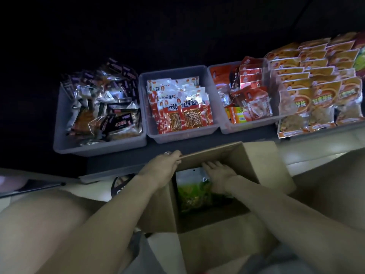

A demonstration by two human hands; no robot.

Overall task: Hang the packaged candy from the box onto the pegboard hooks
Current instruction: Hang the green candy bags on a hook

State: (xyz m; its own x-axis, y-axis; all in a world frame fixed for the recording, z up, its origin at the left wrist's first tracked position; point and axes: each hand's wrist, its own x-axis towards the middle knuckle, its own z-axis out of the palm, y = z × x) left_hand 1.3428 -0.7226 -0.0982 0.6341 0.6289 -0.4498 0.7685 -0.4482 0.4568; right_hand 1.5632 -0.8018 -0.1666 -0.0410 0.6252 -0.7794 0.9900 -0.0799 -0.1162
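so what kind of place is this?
Likely a small shop's snack aisle during restocking: grey bins full of packaged snacks, rows of orange packets on display at right, and an open cardboard box of stock on the floor.

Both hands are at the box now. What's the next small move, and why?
Probably close the right hand on the green packet and lift it out. That hand lies open inside the cardboard box, resting on the packet, while the left hand grips the box's far rim, steadying it.
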